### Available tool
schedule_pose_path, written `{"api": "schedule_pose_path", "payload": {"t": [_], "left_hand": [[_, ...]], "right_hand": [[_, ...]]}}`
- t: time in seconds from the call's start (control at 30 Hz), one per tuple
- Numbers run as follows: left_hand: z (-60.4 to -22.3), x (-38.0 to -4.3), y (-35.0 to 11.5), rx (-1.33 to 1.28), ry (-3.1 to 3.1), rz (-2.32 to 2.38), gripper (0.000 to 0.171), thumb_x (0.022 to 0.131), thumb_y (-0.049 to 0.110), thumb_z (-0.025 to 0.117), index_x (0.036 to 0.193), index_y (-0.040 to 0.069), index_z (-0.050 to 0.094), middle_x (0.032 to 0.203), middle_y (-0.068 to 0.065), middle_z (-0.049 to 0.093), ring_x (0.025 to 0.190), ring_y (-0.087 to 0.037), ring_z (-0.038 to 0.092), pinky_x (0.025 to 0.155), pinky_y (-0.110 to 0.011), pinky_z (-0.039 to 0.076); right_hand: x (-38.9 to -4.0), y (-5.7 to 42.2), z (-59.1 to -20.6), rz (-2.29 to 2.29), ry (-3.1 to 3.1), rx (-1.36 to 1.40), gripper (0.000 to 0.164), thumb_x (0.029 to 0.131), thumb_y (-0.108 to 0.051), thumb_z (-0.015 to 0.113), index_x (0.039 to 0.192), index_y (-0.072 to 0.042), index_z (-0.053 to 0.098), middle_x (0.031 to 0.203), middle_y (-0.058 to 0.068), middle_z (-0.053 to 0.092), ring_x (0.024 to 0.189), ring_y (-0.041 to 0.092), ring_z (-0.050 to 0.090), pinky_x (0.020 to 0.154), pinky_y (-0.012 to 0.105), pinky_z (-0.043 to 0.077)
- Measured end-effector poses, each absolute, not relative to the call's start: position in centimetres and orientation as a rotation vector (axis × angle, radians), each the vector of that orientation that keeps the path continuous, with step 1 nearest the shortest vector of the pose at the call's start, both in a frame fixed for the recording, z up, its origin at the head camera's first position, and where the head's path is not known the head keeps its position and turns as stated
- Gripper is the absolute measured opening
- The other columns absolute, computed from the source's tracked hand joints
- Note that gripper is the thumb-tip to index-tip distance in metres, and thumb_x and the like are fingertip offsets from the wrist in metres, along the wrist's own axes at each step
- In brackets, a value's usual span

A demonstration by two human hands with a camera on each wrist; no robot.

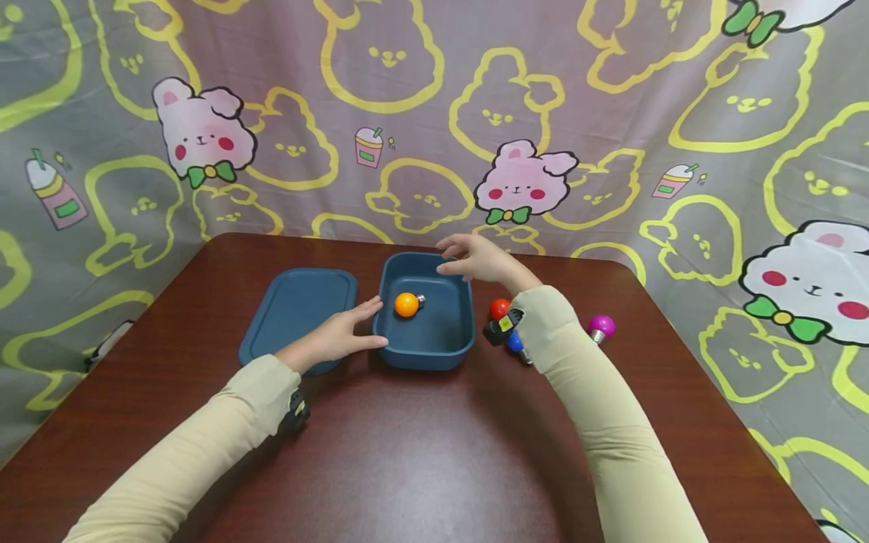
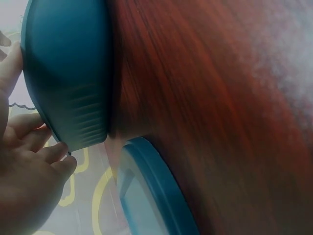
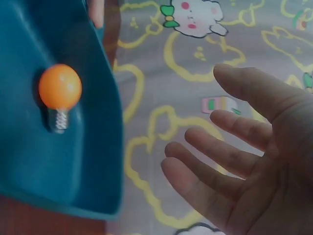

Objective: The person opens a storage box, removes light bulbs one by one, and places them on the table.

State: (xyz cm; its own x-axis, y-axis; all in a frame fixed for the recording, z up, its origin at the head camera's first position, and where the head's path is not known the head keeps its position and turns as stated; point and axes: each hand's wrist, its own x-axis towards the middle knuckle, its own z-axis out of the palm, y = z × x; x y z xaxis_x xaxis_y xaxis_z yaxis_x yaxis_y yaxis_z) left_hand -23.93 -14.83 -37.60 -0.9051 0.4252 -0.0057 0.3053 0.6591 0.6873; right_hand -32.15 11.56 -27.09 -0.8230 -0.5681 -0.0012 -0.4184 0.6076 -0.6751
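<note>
An orange light bulb (image 1: 406,305) lies inside a dark blue rectangular box (image 1: 424,360), its metal base toward the right. At the box's left side is my left hand (image 1: 337,334), fingers and thumb spread along the rim; in the left wrist view the thumb and fingertips appear to touch the rim. My right hand (image 1: 480,260) hovers over the far right corner of the box, its fingers apart. The right wrist view shows this hand holding nothing, with the orange bulb on the box floor beyond it.
A matching blue lid (image 1: 299,305) lies left of the box. To the right are a red bulb (image 1: 498,308), a blue bulb (image 1: 515,342) partly behind the right wrist, and a magenta bulb (image 1: 601,326). A patterned curtain (image 1: 407,113) hangs behind the brown table (image 1: 394,460).
</note>
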Motion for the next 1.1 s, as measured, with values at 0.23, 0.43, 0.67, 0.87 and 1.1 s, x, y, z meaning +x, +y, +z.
{"api": "schedule_pose_path", "payload": {"t": [0.23, 0.43, 0.67, 0.87, 1.1], "left_hand": [[-37.7, -24.1, -14.8, 0.592, 2.696, 1.08, 0.076, 0.086, 0.033, 0.065, 0.145, 0.005, 0.026, 0.151, -0.01, 0.015, 0.135, -0.031, 0.017, 0.104, -0.052, 0.019], [-37.6, -24.1, -14.9, 0.614, 2.699, 1.079, 0.076, 0.087, 0.032, 0.065, 0.145, 0.003, 0.026, 0.151, -0.011, 0.015, 0.135, -0.031, 0.017, 0.104, -0.052, 0.018], [-37.5, -24.1, -14.9, 0.619, 2.698, 1.076, 0.076, 0.086, 0.034, 0.065, 0.145, 0.003, 0.026, 0.151, -0.011, 0.015, 0.136, -0.03, 0.017, 0.104, -0.052, 0.018], [-37.6, -24.1, -15.0, 0.619, 2.692, 1.068, 0.077, 0.087, 0.036, 0.064, 0.145, 0.003, 0.025, 0.151, -0.011, 0.014, 0.135, -0.032, 0.016, 0.103, -0.054, 0.019], [-37.6, -24.1, -14.9, 0.623, 2.696, 1.075, 0.076, 0.087, 0.033, 0.064, 0.145, 0.003, 0.025, 0.151, -0.011, 0.015, 0.135, -0.031, 0.016, 0.103, -0.053, 0.02]], "right_hand": [[-32.9, 9.3, -29.2, -1.096, 2.495, -0.77, 0.047, 0.085, -0.02, 0.067, 0.128, -0.01, 0.052, 0.125, 0.018, 0.052, 0.094, 0.025, 0.058, 0.079, 0.041, 0.05], [-33.6, 8.1, -30.3, -1.128, 2.414, -0.748, 0.046, 0.087, -0.019, 0.066, 0.129, -0.008, 0.051, 0.121, 0.014, 0.054, 0.099, 0.028, 0.058, 0.078, 0.038, 0.05], [-34.3, 6.8, -31.8, -1.064, 2.302, -0.671, 0.054, 0.088, -0.021, 0.064, 0.135, -0.004, 0.044, 0.123, 0.013, 0.053, 0.106, 0.033, 0.054, 0.082, 0.04, 0.048], [-34.0, 6.1, -32.3, -0.985, 2.282, -0.619, 0.055, 0.089, -0.02, 0.063, 0.137, -0.007, 0.042, 0.137, 0.018, 0.041, 0.108, 0.029, 0.053, 0.087, 0.043, 0.045], [-34.1, 5.6, -33.3, -0.879, 2.256, -0.581, 0.057, 0.089, -0.018, 0.062, 0.141, -0.012, 0.038, 0.14, 0.011, 0.036, 0.104, 0.025, 0.055, 0.084, 0.038, 0.048]]}}
